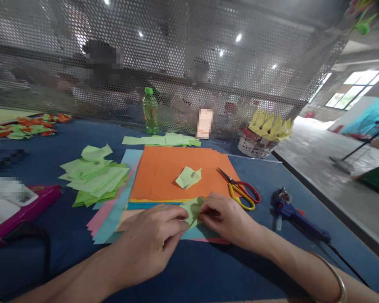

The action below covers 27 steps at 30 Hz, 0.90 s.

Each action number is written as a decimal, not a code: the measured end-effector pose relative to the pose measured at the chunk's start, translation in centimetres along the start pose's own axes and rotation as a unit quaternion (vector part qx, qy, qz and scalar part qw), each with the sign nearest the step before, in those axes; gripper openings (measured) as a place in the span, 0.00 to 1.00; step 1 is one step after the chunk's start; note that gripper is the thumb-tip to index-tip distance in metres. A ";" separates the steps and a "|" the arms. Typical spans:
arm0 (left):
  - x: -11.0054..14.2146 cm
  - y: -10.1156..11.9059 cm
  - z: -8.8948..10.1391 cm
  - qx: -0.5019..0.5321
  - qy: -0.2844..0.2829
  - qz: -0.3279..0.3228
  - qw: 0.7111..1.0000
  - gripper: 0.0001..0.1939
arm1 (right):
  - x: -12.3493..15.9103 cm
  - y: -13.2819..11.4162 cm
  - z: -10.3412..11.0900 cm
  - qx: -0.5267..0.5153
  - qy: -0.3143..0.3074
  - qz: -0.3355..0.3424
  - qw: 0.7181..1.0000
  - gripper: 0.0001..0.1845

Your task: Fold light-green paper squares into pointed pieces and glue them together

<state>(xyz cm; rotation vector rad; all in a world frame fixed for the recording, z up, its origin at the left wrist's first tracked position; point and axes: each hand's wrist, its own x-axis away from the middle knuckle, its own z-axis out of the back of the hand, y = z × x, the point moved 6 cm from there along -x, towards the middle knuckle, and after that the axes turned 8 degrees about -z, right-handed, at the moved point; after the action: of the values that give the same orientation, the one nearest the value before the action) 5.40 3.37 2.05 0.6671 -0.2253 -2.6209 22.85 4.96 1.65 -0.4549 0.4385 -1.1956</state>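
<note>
A light green piece of paper is pinched between my two hands, over the near edge of a stack of coloured sheets. My left hand grips its left side with fingers closed. On its right side, the fingertips of my right hand press together along a fold. Just beyond, a creased light green paper square lies on the orange paper. Scissors with red and yellow handles rest at the stack's right edge, blades partly over the orange sheet. My palms hide part of the sheets underneath.
Loose green paper squares are heaped at left. A glue gun with a cord lies right. Behind stand a green bottle, green strips and a pot with yellow paper points. A perforated metal screen rises at the back.
</note>
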 end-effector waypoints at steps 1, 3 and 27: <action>0.0 0.0 0.0 0.001 0.001 0.000 1.000 0.15 | 0.0 0.0 0.0 0.001 0.000 0.000 1.000 0.04; -0.1 0.0 0.0 0.002 0.002 0.001 1.000 0.15 | 0.0 0.1 -0.1 0.001 0.000 -0.002 1.000 0.04; -0.3 0.4 -0.6 0.008 -0.081 -0.006 0.997 0.13 | -0.2 0.5 -0.3 0.000 0.022 -0.012 1.000 0.03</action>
<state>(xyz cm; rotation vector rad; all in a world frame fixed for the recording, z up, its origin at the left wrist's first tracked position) 6.11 3.17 1.73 0.4631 -0.2910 -2.6896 23.03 5.24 1.16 -0.4352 0.4722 -1.2314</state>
